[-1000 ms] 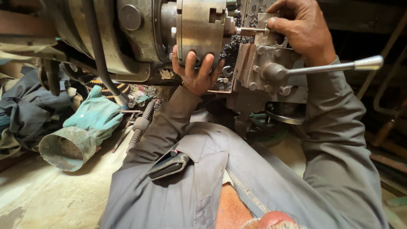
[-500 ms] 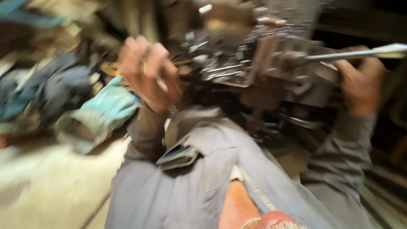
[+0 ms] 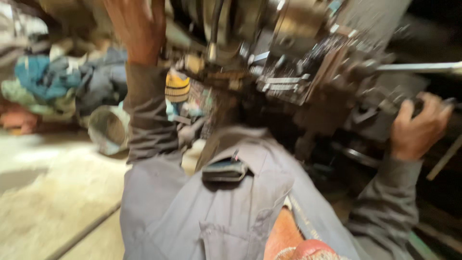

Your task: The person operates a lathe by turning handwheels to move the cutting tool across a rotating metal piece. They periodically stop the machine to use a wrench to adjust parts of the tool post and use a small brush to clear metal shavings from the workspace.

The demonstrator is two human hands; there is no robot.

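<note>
- Head view, blurred: left hand (image 3: 137, 29) is raised by the lathe (image 3: 269, 43), fingers cut off by the frame's top, so its grip cannot be told.
- Right hand (image 3: 417, 129) curls around a dark handle (image 3: 430, 103) on the machine's carriage.
- Long metal lever (image 3: 418, 67) juts just above that hand.

A grey, long-sleeved work shirt of plain woven cloth (image 3: 192, 212) is being worn, its sleeves reaching down to both wrists and wrinkling along the forearms. A buttoned chest pocket with a stitched flap (image 3: 226, 238) is being shown on the front. The left hand (image 3: 137, 29) and right hand (image 3: 418, 127) are being left bare, with no gloves worn.
</note>
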